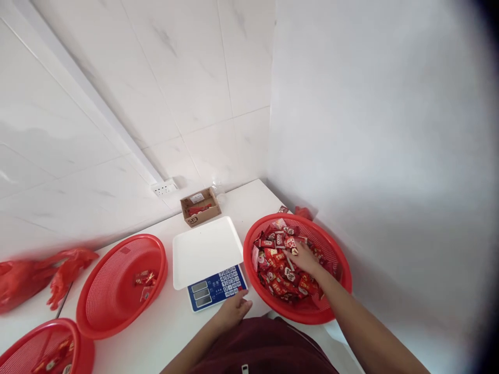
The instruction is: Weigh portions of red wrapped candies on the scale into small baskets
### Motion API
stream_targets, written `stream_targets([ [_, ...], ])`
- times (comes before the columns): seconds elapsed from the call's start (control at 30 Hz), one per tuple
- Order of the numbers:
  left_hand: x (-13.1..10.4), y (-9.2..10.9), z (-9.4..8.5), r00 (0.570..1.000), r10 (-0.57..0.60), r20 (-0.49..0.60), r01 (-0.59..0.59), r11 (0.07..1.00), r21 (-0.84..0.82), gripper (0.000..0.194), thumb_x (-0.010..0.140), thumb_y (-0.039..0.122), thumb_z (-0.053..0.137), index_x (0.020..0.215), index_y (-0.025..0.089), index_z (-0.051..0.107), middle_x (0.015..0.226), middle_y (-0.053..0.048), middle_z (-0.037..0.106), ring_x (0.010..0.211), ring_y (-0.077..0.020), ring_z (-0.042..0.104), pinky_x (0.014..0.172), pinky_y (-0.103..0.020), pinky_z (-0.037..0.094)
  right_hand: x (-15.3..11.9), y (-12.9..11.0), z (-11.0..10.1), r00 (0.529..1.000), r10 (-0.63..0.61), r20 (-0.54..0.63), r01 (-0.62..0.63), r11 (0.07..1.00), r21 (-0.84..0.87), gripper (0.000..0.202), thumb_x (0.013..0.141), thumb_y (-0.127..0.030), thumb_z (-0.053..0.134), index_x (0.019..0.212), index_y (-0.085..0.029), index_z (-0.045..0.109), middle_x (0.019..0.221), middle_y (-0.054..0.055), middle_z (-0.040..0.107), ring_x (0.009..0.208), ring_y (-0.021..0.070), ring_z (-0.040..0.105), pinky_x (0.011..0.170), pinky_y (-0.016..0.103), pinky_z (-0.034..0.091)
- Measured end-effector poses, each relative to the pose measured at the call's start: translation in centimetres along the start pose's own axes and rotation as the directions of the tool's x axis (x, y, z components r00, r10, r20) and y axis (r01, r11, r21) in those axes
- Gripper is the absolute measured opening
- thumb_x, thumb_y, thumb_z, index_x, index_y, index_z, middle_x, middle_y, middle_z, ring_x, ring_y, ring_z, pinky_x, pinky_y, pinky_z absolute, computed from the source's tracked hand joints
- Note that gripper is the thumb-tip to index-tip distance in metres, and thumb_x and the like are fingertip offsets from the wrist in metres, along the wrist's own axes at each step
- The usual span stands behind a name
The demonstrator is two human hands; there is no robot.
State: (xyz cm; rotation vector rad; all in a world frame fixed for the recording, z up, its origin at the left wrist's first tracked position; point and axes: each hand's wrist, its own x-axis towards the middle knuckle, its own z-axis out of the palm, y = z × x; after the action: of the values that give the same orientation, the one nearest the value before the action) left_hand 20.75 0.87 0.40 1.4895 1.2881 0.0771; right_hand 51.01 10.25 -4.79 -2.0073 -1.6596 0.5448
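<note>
1. Maroon clothing (265, 349) fills the near edge.
2. Left hand (234, 308), loosely curled and seemingly empty, sits at the keypad edge of the scale (210, 287); I can't tell if they touch.
3. Right hand (304, 258) reaches among wrapped packets (277, 259) in a red basket (296, 316), fingers partly spread; any grip I can't make out.
4. Reaching in looks underway; lifting any packet would need a pinch.

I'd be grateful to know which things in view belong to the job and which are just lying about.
Seemingly in use:
- sweets, right hand among them
- big basket around them
- scale, left hand by its keys
- probably two left-side baskets, holding some sweets

Apparently lying about:
- carton
- red bags
</note>
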Motion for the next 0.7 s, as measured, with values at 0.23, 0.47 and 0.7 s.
stream_targets([
  [0.23,3.2,1.3,2.7,0.999,-0.035,-0.018,0.031,0.984,-0.173,0.052,0.08,0.063,0.04,0.099,0.017,0.056,0.095,-0.008,0.062,0.082,-0.0186,0.058,0.07,-0.031,0.044,-4.0,-1.7,-2.0,0.827,-0.328,0.457,0.091,0.879,0.468,0.037,0.078,-0.042,0.052,0.108,-0.024,0.065,0.116,0.009,0.064,0.109,0.0261,0.058,0.095,0.042,0.044],
  [0.47,3.1,2.5,2.6,0.985,-0.175,-0.012,0.164,0.943,-0.29,0.054,0.074,0.067,0.044,0.097,0.018,0.05,0.095,-0.007,0.06,0.081,-0.0176,0.06,0.061,-0.026,0.04,2.7,1.6,-2.8,0.986,0.011,0.167,-0.057,0.96,0.273,0.053,0.079,-0.04,0.049,0.126,-0.015,0.051,0.131,0.016,0.053,0.123,0.0287,0.046,0.103,0.044,0.035],
  [0.7,2.7,3.6,2.5,0.979,-0.198,-0.05,0.177,0.945,-0.275,0.048,0.076,0.064,0.047,0.094,0.019,0.051,0.093,-0.005,0.061,0.078,-0.0152,0.059,0.064,-0.026,0.041,1.3,0.4,0.6,0.945,-0.019,0.326,-0.042,0.983,0.18,0.059,0.072,-0.039,0.058,0.127,-0.016,0.053,0.145,0.015,0.035,0.137,0.0318,0.024,0.108,0.044,0.026],
])
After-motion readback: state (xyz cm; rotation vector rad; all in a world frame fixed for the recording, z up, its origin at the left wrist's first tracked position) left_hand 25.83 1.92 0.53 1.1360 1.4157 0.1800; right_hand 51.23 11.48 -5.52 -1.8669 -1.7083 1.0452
